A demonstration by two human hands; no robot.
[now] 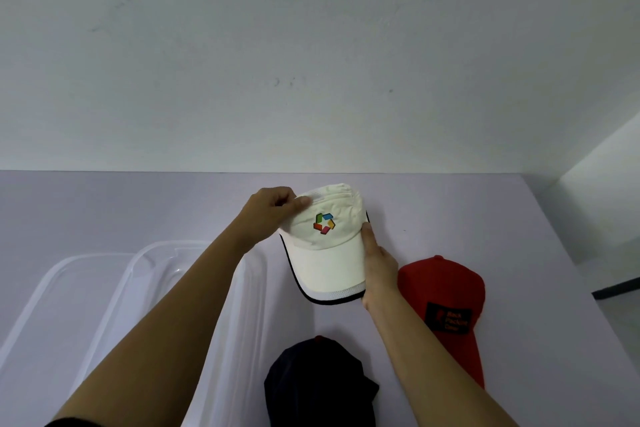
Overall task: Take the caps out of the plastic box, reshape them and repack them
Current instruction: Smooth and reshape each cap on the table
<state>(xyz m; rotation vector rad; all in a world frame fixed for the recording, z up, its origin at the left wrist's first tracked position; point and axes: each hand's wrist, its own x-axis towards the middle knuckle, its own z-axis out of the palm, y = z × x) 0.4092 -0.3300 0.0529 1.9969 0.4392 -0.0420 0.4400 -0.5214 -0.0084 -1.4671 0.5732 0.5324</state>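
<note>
Broadly, the pale purple bench (485, 211) carries everything, and a plain white wall stands behind it. On its left side lies the clear plastic box (162, 246), with a second clear piece (52, 274) just beside it; I cannot tell if that one is a lid or another box. The left forearm crosses over the box, and in the part which shows I see no cap inside. Three caps are out on the bench. The red cap (446, 291) lies at the right with its crown rounded and its brim toward the person, so I judge it is already shaped. The dark cap (318, 381) lies nearest to the person and looks collapsed and creased, so it probably waits for its turn. The white cap (329, 253) is between them and farther away, with the brim toward the person and a coloured logo (324, 224) on the front. The left hand (273, 211) pinches the left side of its crown, thumb on top. The right hand (377, 270) grips the right edge of the brim, with the thumb lying along it. Whether the cap rests on the bench or is lifted a little, I cannot say. By my judgement the taking out is done, the reshaping is about halfway, and the repacking is not yet begun.
</note>
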